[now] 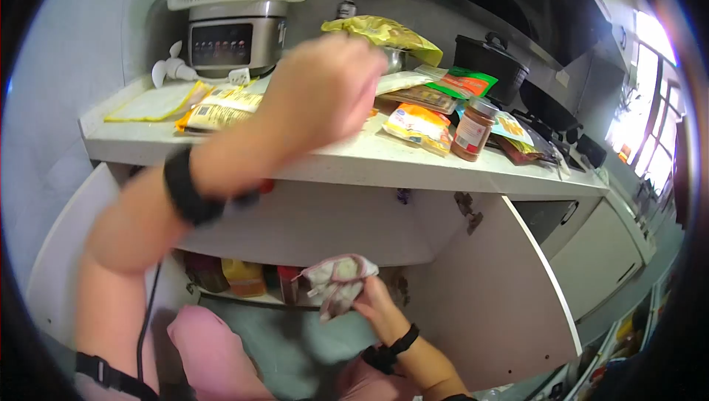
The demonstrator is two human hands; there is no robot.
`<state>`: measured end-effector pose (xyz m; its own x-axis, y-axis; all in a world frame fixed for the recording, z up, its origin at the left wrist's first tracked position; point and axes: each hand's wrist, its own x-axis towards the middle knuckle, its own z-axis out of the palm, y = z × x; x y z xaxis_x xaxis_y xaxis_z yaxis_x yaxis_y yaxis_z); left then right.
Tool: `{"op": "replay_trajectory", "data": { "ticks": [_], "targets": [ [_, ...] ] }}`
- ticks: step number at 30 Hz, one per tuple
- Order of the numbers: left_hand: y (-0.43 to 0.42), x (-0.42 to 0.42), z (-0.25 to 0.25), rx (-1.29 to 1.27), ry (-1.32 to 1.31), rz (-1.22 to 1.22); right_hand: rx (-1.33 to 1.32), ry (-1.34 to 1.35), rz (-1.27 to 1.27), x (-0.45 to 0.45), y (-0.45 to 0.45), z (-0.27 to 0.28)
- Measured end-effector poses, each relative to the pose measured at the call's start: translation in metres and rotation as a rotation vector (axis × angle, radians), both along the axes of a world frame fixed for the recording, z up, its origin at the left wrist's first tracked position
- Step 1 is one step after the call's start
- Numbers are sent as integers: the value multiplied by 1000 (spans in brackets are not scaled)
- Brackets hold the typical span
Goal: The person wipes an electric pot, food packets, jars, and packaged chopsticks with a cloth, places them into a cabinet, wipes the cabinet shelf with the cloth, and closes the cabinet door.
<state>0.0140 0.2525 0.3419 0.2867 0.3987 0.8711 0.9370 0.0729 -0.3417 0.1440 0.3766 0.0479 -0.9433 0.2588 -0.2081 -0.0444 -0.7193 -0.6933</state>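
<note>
My left hand [336, 91] is raised in front of the countertop, blurred by motion. Its fingers look curled closed, and whatever may be inside them is hidden. Lower down, my right hand [375, 301] grips a crumpled white cloth [340, 275] with reddish-brown stripes, in front of the open cabinet [332, 216]. Below and behind the cloth, on the cabinet's bottom, stand a yellow-labelled container [244, 277] and a red container [288, 283]. The cloth partly covers the cabinet shelf's front edge.
The counter [354, 161] carries a jar with brown contents [474, 131], an orange-and-white packet [419, 126], a yellow packet [220, 109] and a black pot [491, 69]. A silver appliance [236, 43] stands at the back left. The right cabinet door [495, 297] swings outward beside my right arm.
</note>
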Motion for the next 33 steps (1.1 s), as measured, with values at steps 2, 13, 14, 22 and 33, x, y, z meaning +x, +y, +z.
{"op": "replay_trajectory", "data": {
  "ticks": [2, 13, 14, 22, 33],
  "targets": [
    [54, -28, 48, -124, -6, 253, -198, 58, -8, -3, -3, -28],
    [218, -106, 94, -509, -402, 821, -221, 118, 29, 15, 9, -63],
    [224, -113, 92, -514, -397, 818, -219, 114, 3, 19, 11, -60],
    [236, -158, 77, -370, -156, 794, -213, 139, -18, 26, 9, -56],
    [137, -123, 155, 373, -508, 416, -219, 167, -42, 14, 8, -75]
  ]
}}
